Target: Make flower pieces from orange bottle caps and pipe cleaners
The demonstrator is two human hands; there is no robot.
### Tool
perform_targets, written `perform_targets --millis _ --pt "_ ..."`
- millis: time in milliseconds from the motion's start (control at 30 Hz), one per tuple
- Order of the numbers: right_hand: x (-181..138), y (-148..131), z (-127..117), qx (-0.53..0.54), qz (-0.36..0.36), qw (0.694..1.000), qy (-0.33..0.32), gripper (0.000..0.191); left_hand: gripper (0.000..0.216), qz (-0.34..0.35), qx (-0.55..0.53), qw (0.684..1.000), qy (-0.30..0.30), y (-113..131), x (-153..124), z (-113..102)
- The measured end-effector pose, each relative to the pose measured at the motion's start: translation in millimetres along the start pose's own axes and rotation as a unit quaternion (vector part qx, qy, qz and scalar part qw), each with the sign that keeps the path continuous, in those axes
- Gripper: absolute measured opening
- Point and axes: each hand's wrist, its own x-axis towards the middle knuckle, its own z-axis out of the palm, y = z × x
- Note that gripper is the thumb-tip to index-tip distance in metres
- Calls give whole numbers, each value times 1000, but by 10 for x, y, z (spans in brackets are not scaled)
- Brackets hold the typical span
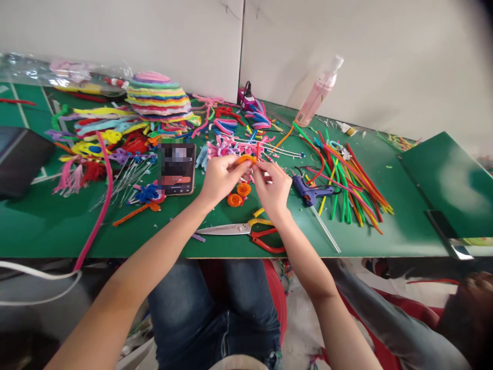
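Over the middle of the green table, my left hand (223, 177) and my right hand (272, 186) meet with fingers closed on an orange pipe cleaner (246, 159). It is bent into a curve between them, and a short red-orange end stands up beside it. Just below my hands lie coiled orange pipe-cleaner pieces (234, 200). Scissors (239, 229) with one yellow and one red-orange handle rest near the table's front edge. A purple glue gun (308, 191) with a clear glue stick (326, 229) lies right of my right hand. Fingertip details are partly hidden.
Left of my hands are a phone (177, 168), wire stems (129, 177) and a striped fuzzy hat-like dome (158, 97). Loose pipe cleaners (348, 187) spread out at right. A pink bottle (319, 92) stands by the wall. Another person's leg (400, 313) shows at lower right.
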Motion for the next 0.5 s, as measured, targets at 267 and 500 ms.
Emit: perform_targets --millis 267,500 --pt "5 41 -19 -78 -28 995 -56 25 28 -7 10 999 -44 -160 49 -24" --pt "-132 -471 -501 -144 -24 988 -51 29 29 -77 -36 995 -49 -245 93 -12"
